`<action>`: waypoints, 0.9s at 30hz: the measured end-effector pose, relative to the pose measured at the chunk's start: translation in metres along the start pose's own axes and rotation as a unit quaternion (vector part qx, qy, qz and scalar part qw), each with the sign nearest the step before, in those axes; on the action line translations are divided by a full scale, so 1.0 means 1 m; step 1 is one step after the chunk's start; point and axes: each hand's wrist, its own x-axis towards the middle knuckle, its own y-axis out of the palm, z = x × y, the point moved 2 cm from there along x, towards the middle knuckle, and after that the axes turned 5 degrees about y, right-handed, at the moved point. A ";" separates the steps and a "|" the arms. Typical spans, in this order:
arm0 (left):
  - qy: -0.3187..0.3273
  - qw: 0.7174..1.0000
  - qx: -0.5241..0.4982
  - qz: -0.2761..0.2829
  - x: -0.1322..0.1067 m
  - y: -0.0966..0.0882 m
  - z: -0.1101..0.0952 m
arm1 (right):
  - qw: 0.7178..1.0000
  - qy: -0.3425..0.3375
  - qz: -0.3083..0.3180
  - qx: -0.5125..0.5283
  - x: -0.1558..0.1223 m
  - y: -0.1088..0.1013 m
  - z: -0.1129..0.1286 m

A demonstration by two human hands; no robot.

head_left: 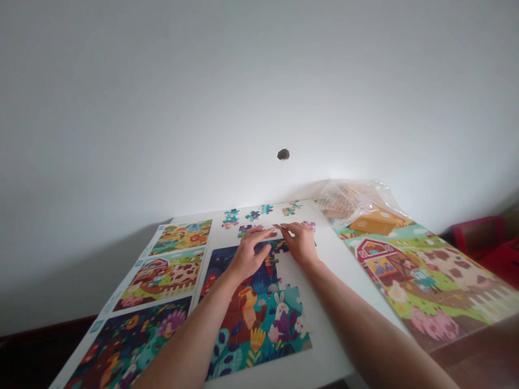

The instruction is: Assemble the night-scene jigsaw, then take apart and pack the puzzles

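Note:
A partly assembled jigsaw puzzle (247,319) lies on the white table, showing a bear, a rabbit and plants; its upper right side has a gap. Over its top edge is my left hand (252,253), thumb and fingers apart, holding nothing that I can see. My right hand (300,243) is just beyond the gap, its fingers pinching a small puzzle piece (277,226) seen nearly edge-on. The fingertips of both hands almost meet there. Loose puzzle pieces (231,218) are scattered behind the hands, some partly hidden by them.
A printed sheet with several pictures (168,275) lies on the left. To the right is a farm picture (438,286), with a clear plastic bag (344,197) and an orange box (373,221) on its far end. A white wall with a hole (283,154) stands behind the table.

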 end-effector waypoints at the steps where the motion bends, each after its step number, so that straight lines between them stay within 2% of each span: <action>1: -0.003 1.000 -0.014 -0.009 0.000 0.000 0.000 | 1.000 -0.024 0.009 0.017 0.000 0.000 0.001; 6: -0.034 0.995 -0.091 -0.030 -0.001 0.002 -0.002 | 0.993 -0.094 0.029 0.060 -0.002 -0.001 0.004; 12: -0.116 0.978 -0.139 -0.108 0.004 0.000 0.003 | 0.983 -0.159 0.066 0.069 -0.008 -0.002 0.008; 15: -0.141 0.970 -0.147 -0.131 0.004 -0.001 0.009 | 0.984 -0.138 0.029 0.109 -0.007 -0.003 0.009; 19: -0.156 0.961 -0.181 -0.142 0.003 0.000 0.014 | 0.978 -0.078 -0.024 0.192 -0.003 -0.002 0.004; 22: -0.150 0.956 -0.209 -0.142 0.002 0.001 0.015 | 0.973 -0.043 -0.014 0.226 -0.001 0.003 -0.002; 27: -0.130 0.961 -0.208 -0.129 0.003 0.001 0.012 | 0.975 -0.042 -0.001 0.217 -0.001 0.006 -0.003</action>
